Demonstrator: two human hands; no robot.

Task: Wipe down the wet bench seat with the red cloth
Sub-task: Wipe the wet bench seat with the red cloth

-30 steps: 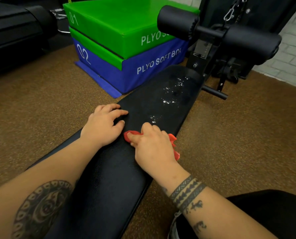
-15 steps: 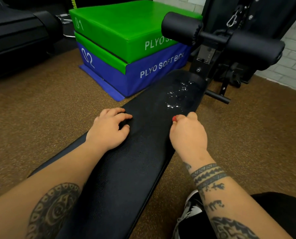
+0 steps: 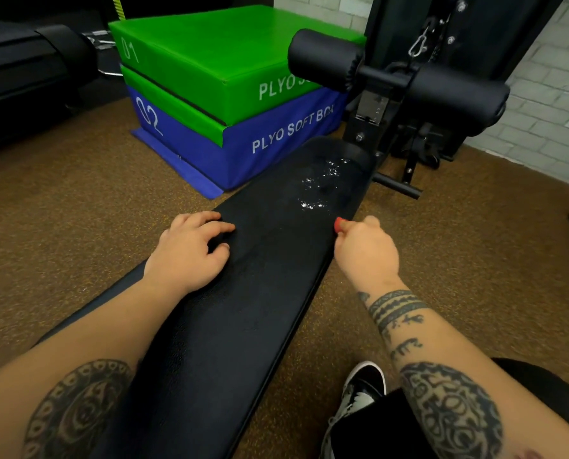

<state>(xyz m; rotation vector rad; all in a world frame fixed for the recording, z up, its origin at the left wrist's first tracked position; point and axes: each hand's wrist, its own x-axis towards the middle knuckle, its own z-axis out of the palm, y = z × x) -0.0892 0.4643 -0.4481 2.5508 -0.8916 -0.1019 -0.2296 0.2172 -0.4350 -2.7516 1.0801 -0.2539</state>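
Two soft boxes are stacked to the left of the bench. The green box (image 3: 216,51) on top is marked "01" and "PLYO", with the rest of its lettering hidden behind a roller pad. The blue box (image 3: 276,140) beneath is marked "02" and "PLYO SOFT BOX". Two black roller pads (image 3: 458,94) stand at the far end of the one bench seat (image 3: 243,309).

Your left hand (image 3: 190,250) rests palm down on the seat's left edge, with its fingers loosely bent and gripping nothing. Your right hand (image 3: 365,253) sits at the seat's right edge, closed into a fist round the red cloth (image 3: 338,224). Only a small red tip shows past the thumb.

The water droplets (image 3: 319,187) lie on the seat beyond both hands, and the nearest of them are just ahead of the cloth. One shoe (image 3: 362,389) is on the floor to the right of the bench.
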